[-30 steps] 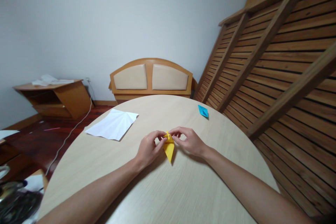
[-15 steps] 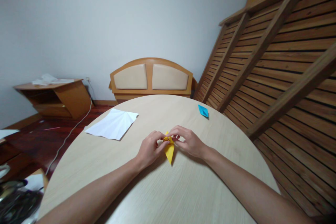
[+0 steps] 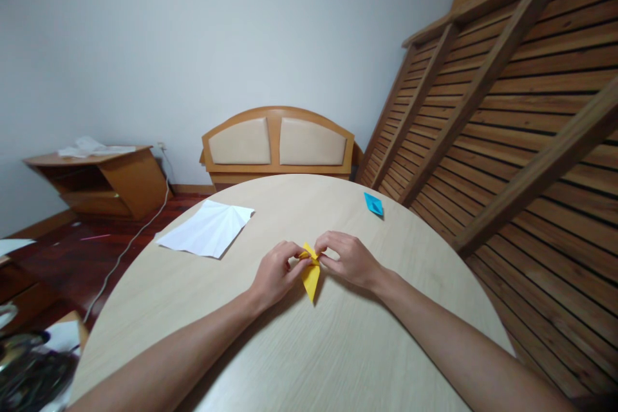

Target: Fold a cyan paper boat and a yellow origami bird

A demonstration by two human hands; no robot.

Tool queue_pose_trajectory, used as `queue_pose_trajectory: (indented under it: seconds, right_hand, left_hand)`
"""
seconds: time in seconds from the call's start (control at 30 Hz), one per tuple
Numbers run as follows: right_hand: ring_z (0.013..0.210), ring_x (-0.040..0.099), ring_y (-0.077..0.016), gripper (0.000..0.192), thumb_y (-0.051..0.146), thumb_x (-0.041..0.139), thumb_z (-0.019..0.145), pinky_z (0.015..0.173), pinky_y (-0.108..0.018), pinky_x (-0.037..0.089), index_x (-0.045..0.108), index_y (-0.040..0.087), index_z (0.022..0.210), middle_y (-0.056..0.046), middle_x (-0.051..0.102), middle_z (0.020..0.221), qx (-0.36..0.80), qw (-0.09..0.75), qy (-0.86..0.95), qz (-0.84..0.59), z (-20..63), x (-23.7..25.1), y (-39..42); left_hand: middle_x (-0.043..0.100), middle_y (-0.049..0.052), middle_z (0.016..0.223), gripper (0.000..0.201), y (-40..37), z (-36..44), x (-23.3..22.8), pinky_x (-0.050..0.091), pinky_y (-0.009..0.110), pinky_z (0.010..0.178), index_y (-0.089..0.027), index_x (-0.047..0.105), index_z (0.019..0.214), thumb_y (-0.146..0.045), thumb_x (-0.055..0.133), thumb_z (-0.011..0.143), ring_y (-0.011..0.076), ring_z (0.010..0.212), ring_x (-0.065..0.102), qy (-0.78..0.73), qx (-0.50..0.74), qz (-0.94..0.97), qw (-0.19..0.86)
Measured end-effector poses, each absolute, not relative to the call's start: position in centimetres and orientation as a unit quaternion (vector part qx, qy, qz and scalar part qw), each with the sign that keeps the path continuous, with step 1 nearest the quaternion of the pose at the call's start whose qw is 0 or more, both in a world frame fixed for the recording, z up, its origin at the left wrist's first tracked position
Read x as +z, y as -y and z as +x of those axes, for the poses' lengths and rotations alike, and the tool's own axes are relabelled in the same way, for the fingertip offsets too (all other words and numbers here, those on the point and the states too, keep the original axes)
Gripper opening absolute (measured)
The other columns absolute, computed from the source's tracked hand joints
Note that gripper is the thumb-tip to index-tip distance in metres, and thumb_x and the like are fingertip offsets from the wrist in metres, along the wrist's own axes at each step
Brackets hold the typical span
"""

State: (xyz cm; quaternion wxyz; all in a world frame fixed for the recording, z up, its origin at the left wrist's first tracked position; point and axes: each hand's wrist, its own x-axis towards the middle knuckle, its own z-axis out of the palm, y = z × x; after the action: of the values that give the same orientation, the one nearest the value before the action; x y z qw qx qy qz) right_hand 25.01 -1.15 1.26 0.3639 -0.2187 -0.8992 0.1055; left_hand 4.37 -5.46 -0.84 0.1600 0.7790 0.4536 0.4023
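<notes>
While both hands pinch the top of the yellow folded paper [image 3: 311, 273], the small fold could slip or crease crooked, I think, because the fingertips press from two sides at once. The left hand [image 3: 274, 273] has its grip closed on the left upper corner, and the right hand [image 3: 348, 260] holds the right one. This paper is a narrow pointed shape, tip toward the person, lying on the round tabletop [image 3: 309, 347] near its middle. A white sheet [image 3: 207, 230] and a small blue folded piece [image 3: 373, 204] lie well apart.
</notes>
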Motion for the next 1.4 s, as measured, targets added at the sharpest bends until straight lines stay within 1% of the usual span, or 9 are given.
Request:
queue_pose_trajectory:
  seconds: [0.17,0.4,0.53,0.67,0.87,1.0,1.13,1.27,1.4]
  right_hand:
    - [0.086,0.065,-0.0194,0.011,0.012,0.060,0.086,0.080,-0.034,0.051,0.064,0.022,0.088,-0.004,0.070,0.090,0.090,0.364,0.902,-0.212,25.09,1.31,1.11]
    - [0.085,0.066,-0.0202,0.012,0.015,0.062,0.084,0.079,-0.034,0.051,0.066,0.023,0.092,-0.004,0.071,0.091,0.093,0.352,0.907,-0.210,25.14,1.58,1.35]
    - [0.086,0.066,-0.0203,0.009,0.019,0.063,0.086,0.080,-0.035,0.051,0.066,0.022,0.094,-0.005,0.072,0.093,0.114,0.354,0.904,-0.212,25.15,1.48,1.32]
    - [0.085,0.065,-0.0194,0.008,0.018,0.063,0.087,0.080,-0.035,0.051,0.067,0.022,0.094,-0.004,0.072,0.091,0.152,0.366,0.891,-0.222,24.96,1.19,1.33]
    - [0.080,0.064,-0.0167,0.005,0.019,0.065,0.086,0.075,-0.031,0.051,0.066,0.020,0.091,-0.003,0.071,0.087,0.202,0.388,0.864,-0.250,24.52,0.91,1.48]
    - [0.079,0.063,-0.0156,0.004,0.020,0.065,0.087,0.074,-0.029,0.050,0.065,0.020,0.090,-0.002,0.071,0.087,0.222,0.394,0.857,-0.248,24.36,0.81,1.57]
    - [0.080,0.063,-0.0154,0.006,0.022,0.065,0.088,0.075,-0.029,0.050,0.066,0.019,0.093,-0.003,0.071,0.090,0.237,0.392,0.854,-0.246,24.32,0.88,1.69]
    - [0.081,0.064,-0.0159,0.009,0.019,0.063,0.088,0.076,-0.030,0.050,0.067,0.020,0.095,-0.003,0.072,0.091,0.241,0.386,0.857,-0.241,24.27,1.13,1.82]
    - [0.081,0.065,-0.0156,0.014,0.019,0.063,0.087,0.075,-0.029,0.051,0.066,0.020,0.101,-0.004,0.072,0.095,0.252,0.386,0.852,-0.248,24.33,1.06,1.72]
  left_hand:
    - [0.067,0.004,0.082,0.016,5.41,4.37,-0.86,0.046,0.025,0.063,-0.019,0.066,0.086,-0.029,0.056,0.092,0.0163,0.074,0.058,-0.461,0.402,0.776,0.156]
    - [0.067,0.004,0.081,0.016,5.36,4.26,-0.92,0.046,0.025,0.062,-0.019,0.066,0.084,-0.030,0.057,0.091,0.0161,0.073,0.059,-0.464,0.416,0.767,0.151]
    - [0.067,0.004,0.081,0.017,5.32,4.27,-0.97,0.046,0.024,0.061,-0.019,0.066,0.083,-0.030,0.057,0.092,0.0160,0.073,0.058,-0.466,0.412,0.769,0.147]
    - [0.067,0.004,0.081,0.018,5.37,4.35,-0.82,0.045,0.024,0.061,-0.019,0.066,0.084,-0.032,0.056,0.093,0.0159,0.073,0.057,-0.463,0.410,0.772,0.147]
    - [0.067,0.004,0.080,0.017,5.49,4.37,-0.67,0.045,0.025,0.062,-0.019,0.066,0.084,-0.031,0.057,0.092,0.0164,0.074,0.057,-0.456,0.412,0.774,0.154]
    - [0.066,0.004,0.080,0.014,5.54,4.40,-0.64,0.044,0.025,0.064,-0.019,0.066,0.084,-0.027,0.057,0.091,0.0166,0.075,0.057,-0.451,0.411,0.777,0.157]
    - [0.066,0.004,0.080,0.012,5.64,4.48,-0.49,0.044,0.025,0.064,-0.018,0.065,0.082,-0.024,0.056,0.089,0.0167,0.075,0.056,-0.451,0.411,0.778,0.150]
    - [0.065,0.003,0.079,0.010,5.81,4.57,-0.33,0.044,0.025,0.064,-0.018,0.064,0.081,-0.021,0.056,0.087,0.0168,0.075,0.055,-0.453,0.409,0.778,0.149]
    - [0.065,0.003,0.079,0.010,5.84,4.59,-0.35,0.043,0.025,0.064,-0.018,0.064,0.081,-0.022,0.056,0.087,0.0166,0.074,0.055,-0.458,0.410,0.774,0.155]
